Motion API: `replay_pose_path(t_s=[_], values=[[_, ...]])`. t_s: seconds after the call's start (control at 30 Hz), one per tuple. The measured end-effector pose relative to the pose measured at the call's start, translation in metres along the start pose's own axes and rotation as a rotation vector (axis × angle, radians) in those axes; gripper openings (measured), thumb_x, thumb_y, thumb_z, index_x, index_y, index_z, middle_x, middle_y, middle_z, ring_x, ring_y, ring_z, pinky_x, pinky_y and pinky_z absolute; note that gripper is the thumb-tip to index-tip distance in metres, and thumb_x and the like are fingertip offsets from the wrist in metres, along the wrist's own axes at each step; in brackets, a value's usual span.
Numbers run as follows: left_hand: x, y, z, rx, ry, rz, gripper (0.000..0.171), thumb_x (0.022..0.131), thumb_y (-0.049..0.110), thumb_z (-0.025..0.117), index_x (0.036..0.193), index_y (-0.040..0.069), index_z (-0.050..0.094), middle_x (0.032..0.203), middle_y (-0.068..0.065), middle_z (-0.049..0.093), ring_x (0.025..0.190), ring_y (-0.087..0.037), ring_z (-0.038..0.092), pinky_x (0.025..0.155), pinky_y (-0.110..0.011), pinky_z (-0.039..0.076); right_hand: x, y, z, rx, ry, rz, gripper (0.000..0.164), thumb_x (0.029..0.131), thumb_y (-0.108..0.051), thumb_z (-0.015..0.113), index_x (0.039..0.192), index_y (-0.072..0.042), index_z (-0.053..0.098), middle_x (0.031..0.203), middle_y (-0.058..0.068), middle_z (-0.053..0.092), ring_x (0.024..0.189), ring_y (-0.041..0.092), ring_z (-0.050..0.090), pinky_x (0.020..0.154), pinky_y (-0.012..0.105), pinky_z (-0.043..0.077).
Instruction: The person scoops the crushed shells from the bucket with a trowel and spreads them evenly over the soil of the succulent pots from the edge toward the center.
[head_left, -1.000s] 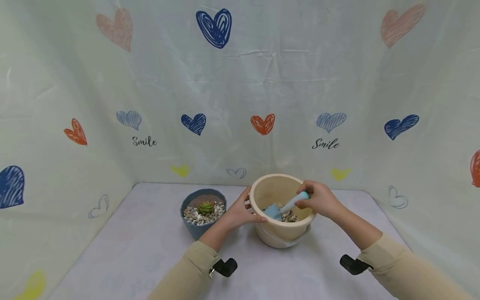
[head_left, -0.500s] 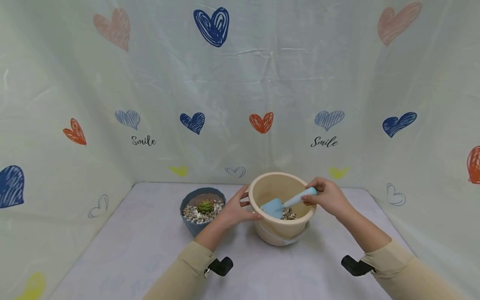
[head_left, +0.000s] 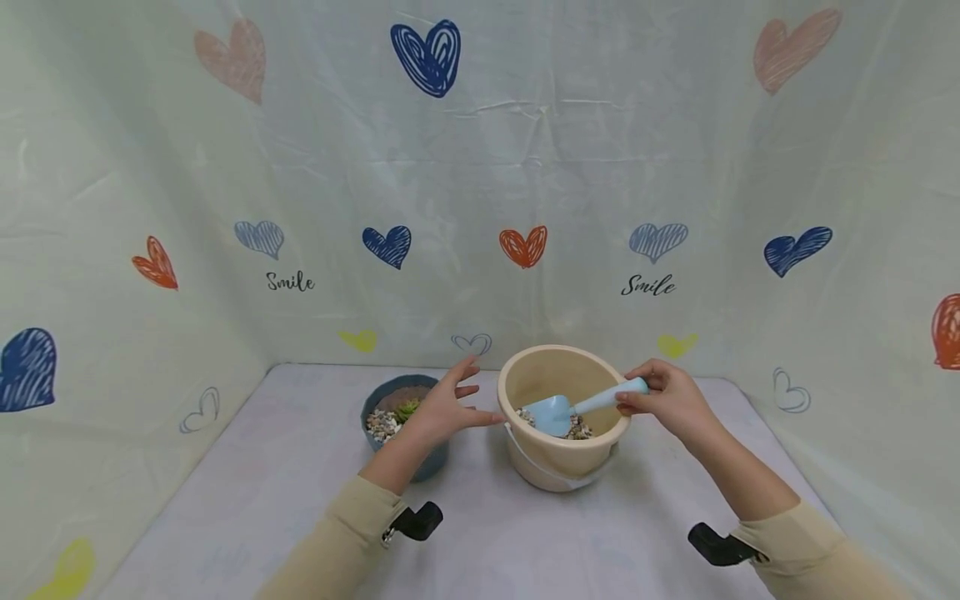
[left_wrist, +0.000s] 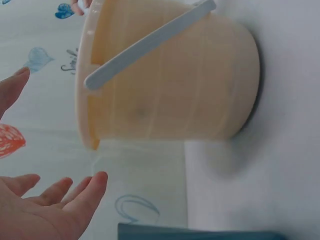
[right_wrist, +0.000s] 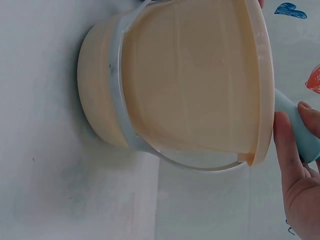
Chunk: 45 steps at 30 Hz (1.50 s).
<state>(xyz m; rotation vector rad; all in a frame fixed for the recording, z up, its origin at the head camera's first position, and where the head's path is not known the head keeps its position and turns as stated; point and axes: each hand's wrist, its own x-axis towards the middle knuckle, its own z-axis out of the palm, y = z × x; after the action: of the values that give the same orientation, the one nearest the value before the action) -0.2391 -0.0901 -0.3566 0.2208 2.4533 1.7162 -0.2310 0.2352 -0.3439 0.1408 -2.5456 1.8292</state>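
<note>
A light-blue toy shovel slants inside the cream bucket, its blade over pebbles at the bottom. My right hand pinches the end of the shovel's handle at the bucket's right rim. With fingers spread, my left hand is between the bucket and a blue-grey flowerpot; its thumb points toward the bucket's left rim. Nothing is in the left palm in the left wrist view. The pot holds pebbles and a green succulent, partly hidden behind the left hand.
The bucket's pale handle hangs down its front side. A whitish cloth covers the table. Behind it hangs a curtain printed with hearts. A black wrist camera sits on the left sleeve.
My left hand has let go of the bucket's rim and moved left, partly covering the flowerpot. My right hand has drawn the shovel's handle to the right, and the blade lies flatter.
</note>
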Motion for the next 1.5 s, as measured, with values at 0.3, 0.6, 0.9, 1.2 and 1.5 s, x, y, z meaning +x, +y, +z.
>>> replay_pose_path(t_s=[0.3,0.6,0.9,1.2,1.5], values=[[-0.011,0.007,-0.035,0.041,0.008,0.032,0.103,0.075,0.015,0.086,0.156,0.017,0.023,0.155,-0.01,0.032,0.135,-0.033,0.041,0.096,-0.047,0.047,-0.009,0.003,-0.006,0.014,0.026,0.012,0.04,0.089,-0.005,0.07,0.118,0.014,0.049,0.096,0.016,0.069,0.078,0.018,0.072,0.075,0.032,0.057],[-0.016,-0.006,-0.081,0.066,-0.06,0.08,0.1,0.081,0.017,0.081,0.157,0.018,0.017,0.158,-0.013,0.024,0.139,-0.037,0.033,0.1,-0.048,0.044,-0.013,0.005,-0.012,0.013,0.05,-0.029,0.043,0.091,-0.008,0.07,0.121,0.013,0.048,0.103,0.019,0.068,0.079,0.017,0.072,0.076,0.029,0.057],[-0.012,-0.029,-0.122,0.196,-0.103,0.152,0.092,0.085,0.015,0.077,0.156,0.007,0.019,0.155,-0.023,0.024,0.139,-0.046,0.026,0.106,-0.059,0.032,-0.006,-0.005,-0.013,-0.006,0.072,-0.039,0.044,0.091,-0.012,0.07,0.123,0.01,0.048,0.107,0.017,0.067,0.081,0.016,0.072,0.078,0.026,0.055],[-0.005,-0.06,-0.155,0.2,-0.182,0.157,0.091,0.087,0.013,0.075,0.156,0.008,0.016,0.157,-0.024,0.018,0.141,-0.048,0.018,0.107,-0.059,0.031,0.01,-0.026,0.015,0.136,0.038,-0.088,0.043,0.09,0.0,0.069,0.123,0.014,0.046,0.097,0.009,0.067,0.077,0.015,0.071,0.078,0.032,0.057],[0.0,-0.086,-0.167,0.123,-0.343,0.101,0.097,0.086,0.014,0.075,0.158,0.012,0.01,0.16,-0.02,0.008,0.143,-0.048,0.009,0.109,-0.066,0.018,0.032,-0.04,0.065,0.243,-0.036,-0.099,0.038,0.088,0.005,0.068,0.118,0.014,0.048,0.091,0.012,0.068,0.072,0.017,0.071,0.075,0.034,0.058]])
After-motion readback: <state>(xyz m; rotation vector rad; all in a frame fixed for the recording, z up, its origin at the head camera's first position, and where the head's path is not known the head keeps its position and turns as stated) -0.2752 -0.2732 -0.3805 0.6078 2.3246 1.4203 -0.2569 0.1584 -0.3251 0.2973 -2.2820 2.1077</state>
